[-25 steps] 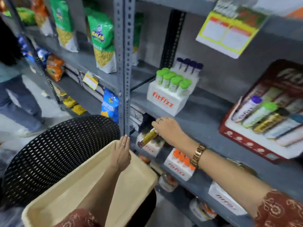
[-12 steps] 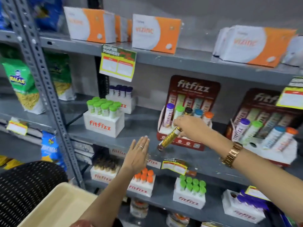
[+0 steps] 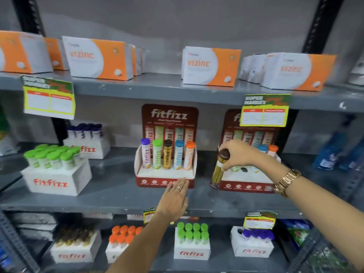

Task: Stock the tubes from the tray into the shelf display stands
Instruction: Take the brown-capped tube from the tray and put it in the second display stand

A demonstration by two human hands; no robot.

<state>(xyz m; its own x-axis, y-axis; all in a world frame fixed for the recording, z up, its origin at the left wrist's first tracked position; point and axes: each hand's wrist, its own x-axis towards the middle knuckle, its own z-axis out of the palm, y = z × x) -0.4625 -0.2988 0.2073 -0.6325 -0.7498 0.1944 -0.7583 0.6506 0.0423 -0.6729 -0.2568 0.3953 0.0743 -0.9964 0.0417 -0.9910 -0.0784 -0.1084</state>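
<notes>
Right hand (image 3: 241, 155) clamped on a gold tube (image 3: 218, 170), fingers pinched just under its dark brown cap (image 3: 224, 154). Held nearly upright, cap uppermost, bottom end hanging free in front of the right-hand red display stand (image 3: 246, 184) on the middle shelf (image 3: 118, 196). Gripped high up, presumably so the lower end stayed clear to drop into a hole without the fingers fouling the neighbours. Hovered at the stand's left front corner, not yet seated in any slot.

Behind the hand, a blue-capped and an orange-capped tube visible at the stand's right end; a dark opening seen in the white base below the palm, probably the free slot for this gold one, though partly hidden. Next-door stand (image 3: 165, 174) already full: purple, green, brown, blue and orange caps in a row, a likely pattern to match.

Left hand (image 3: 174, 200) empty, fingers together and stretched flat, tips touching or just short of the full stand's front edge; cannot tell which. Possibly placed there to steady that stand or simply for balance while reaching.

Tray not in view. Lower shelf lined with white boxes of orange, green and purple-capped tubes; orange-and-white cartons (image 3: 98, 58) on the shelf above.
</notes>
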